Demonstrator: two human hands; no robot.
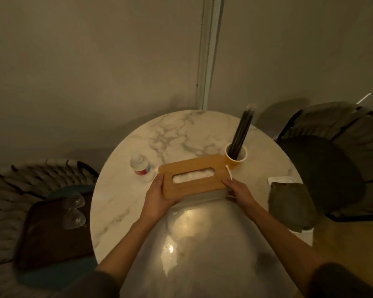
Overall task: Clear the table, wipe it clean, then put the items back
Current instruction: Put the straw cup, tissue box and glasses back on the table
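Observation:
A tissue box with a wooden lid [194,176] is held over the middle of the round marble table [174,134]. My left hand [157,198] grips its left end and my right hand [238,190] grips its right end. White tissue shows in the lid's slot. Just left of the box stands a small clear bottle with a red and blue label [140,164]. Behind the box's right corner a yellow paper cup [236,157] holds a bundle of dark straws [243,130]. A thin white stick [229,172] lies beside the cup.
A white container [282,180] with a dark green cloth [291,203] draped over it sits at the table's right edge. On the left chair a dark tray [52,233] carries two upturned glasses [74,209]. A dark chair [323,166] stands at the right. The wall is close behind.

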